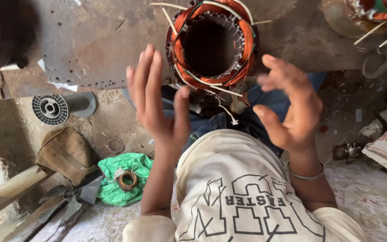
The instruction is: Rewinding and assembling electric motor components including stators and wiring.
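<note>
1. The motor stator (211, 45), a steel ring wound with copper coils, sits at about twelve o'clock from the person's hands, on the worn metal plate (90, 40) that serves as the counter, just beyond the knees.
2. The left hand (157, 98) is raised at the stator's eight o'clock, its fingers (146, 71) spread and straight, holding nothing.
3. The right hand (292, 107) hovers at the stator's four o'clock, fingers loosely curled but empty; it is blurred, and neither hand touches the windings.
4. Pale insulation strips (222, 89) and loose lead wires stick out of the coil ends around the rim; a careless grab would likely snag or pull them out of their slots.
5. The copper enamel looks easy to scrape, so fingernails or the steel teeth could damage it if the ring is gripped by the coils.
6. The stator stands near the plate's edge; a push from one side only could tip it onto the lap.
7. At eight o'clock, well apart, lie a grey spool (50, 109), a green bag (122, 177) and a fan blade (75, 192).
</note>
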